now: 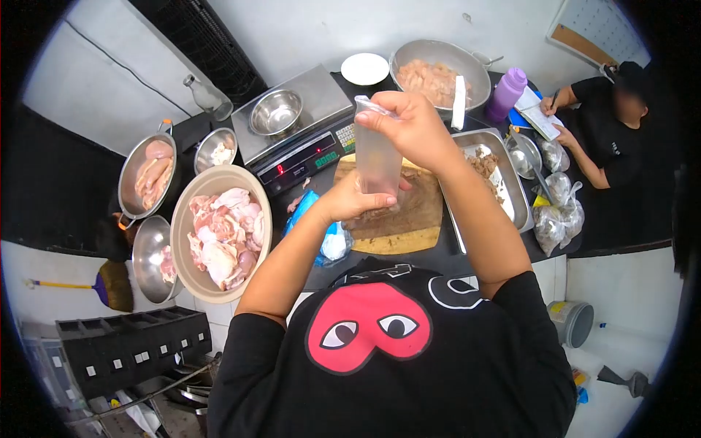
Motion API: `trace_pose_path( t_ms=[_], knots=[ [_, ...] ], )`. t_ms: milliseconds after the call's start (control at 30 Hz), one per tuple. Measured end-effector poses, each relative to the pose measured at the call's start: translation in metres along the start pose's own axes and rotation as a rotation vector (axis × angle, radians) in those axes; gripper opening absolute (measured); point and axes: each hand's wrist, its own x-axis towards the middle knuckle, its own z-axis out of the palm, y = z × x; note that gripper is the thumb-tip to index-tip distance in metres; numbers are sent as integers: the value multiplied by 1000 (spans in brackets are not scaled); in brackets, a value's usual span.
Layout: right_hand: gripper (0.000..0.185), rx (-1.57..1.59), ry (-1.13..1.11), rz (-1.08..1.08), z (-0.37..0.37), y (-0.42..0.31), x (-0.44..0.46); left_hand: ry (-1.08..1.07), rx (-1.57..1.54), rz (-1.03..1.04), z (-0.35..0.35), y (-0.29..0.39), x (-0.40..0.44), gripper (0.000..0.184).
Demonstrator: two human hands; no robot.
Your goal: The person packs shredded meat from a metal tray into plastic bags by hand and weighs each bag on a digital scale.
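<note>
The clear plastic bag stood upright above the brown cutting board, between the person's 2 hands. The right hand pinched its top edge between thumb and fingers, while the left hand gripped it near the bottom, thumb across the front. A blue plastic packet lay on the desk just left of the board.

Beyond the left hand stood a scale with red digits lit and 1 metal bowl on top. Further left, a beige tub held raw chicken pieces, near a metal pot of pale meat.

To the right of the board was a metal tray with shredded brown meat. Behind the right hand sat a wide pan of pink meat pieces, beside a purple bottle. At the far right, 1 co-worker held a pen over paper.
</note>
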Motion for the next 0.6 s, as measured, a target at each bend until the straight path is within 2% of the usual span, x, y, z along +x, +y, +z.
trace_pose_path(
  t_ms=[67,167,200,300,400,500,600],
  knots=[
    [19,99,1,59,1,6,-6,-15,-7,-49,1,-11,-4,36],
    [18,58,-3,49,16,22,-20,-12,32,-54,10,-35,-13,37],
    [18,38,-9,44,24,25,-26,-81,54,-459,14,-12,-18,37],
    [21,56,-60,95,48,36,-38,-91,50,-187,22,-72,-32,30],
    [24,36,-11,99,53,33,-41,-94,-102,-87,34,-81,-41,24],
    [24,68,-24,143,52,46,-40,-184,-287,-46,31,-86,-51,24],
    [26,-68,24,76,47,60,-41,-79,-625,-176,50,-71,-62,27]
  ],
)
